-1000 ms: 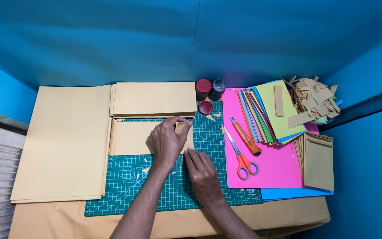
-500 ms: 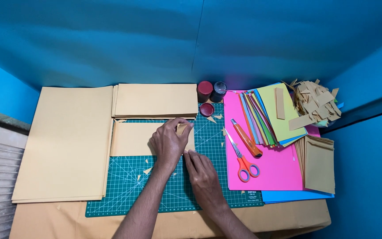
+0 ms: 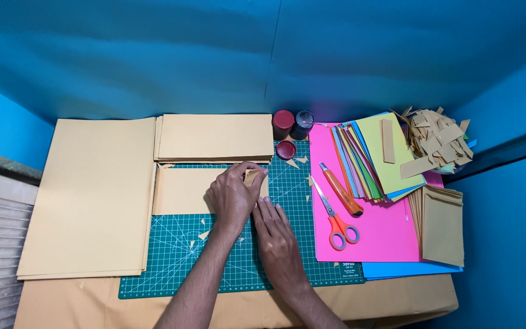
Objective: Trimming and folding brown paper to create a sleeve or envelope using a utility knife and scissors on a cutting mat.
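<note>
Fingers of the left hand (image 3: 232, 198) are pinching a folded corner of the tan paper sheet (image 3: 184, 191) lying on the green cutting mat (image 3: 226, 268); the right hand (image 3: 277, 239) is pressing flat beside it, fingers together. Paper looks light, thin and easily creased, best gripped at edges. Scissors (image 3: 334, 219) are lying right of the mat's centre, leaving room below.

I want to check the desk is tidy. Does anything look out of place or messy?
Mostly tidy. Small tan paper scraps lie scattered on the green cutting mat, and a loose heap of tan offcuts sits at the far right. The left hand folds a corner of tan paper; the right hand lies flat.
</note>
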